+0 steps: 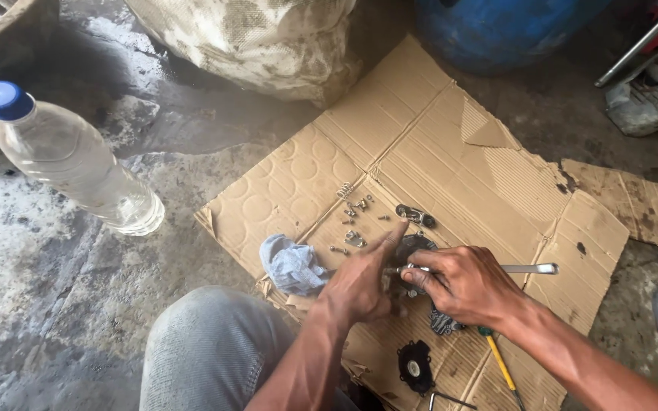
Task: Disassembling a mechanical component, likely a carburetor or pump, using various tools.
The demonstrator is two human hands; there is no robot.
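Observation:
My right hand (pixel 462 285) grips a slim metal wrench (pixel 523 269) that lies level across a round dark metal part (pixel 414 247) on the flattened cardboard (pixel 436 144). Beside it, my left hand (pixel 359 285) has its forefinger stretched out over that part, the other fingers curled; whether it holds anything is hidden. Small screws, a spring (pixel 344 189) and bits of hardware (pixel 356 221) lie just beyond the fingers. A dark oblong plate (pixel 415 215) rests behind the round part.
A blue rag (pixel 292 266) lies left of my hands. A black round diaphragm (pixel 416 367) and a yellow-handled screwdriver (pixel 503 367) lie nearer me. A clear plastic bottle (pixel 70 160) with a blue cap stands on wet concrete. A dirty sack (pixel 260 42) and blue drum (pixel 496 27) stand behind.

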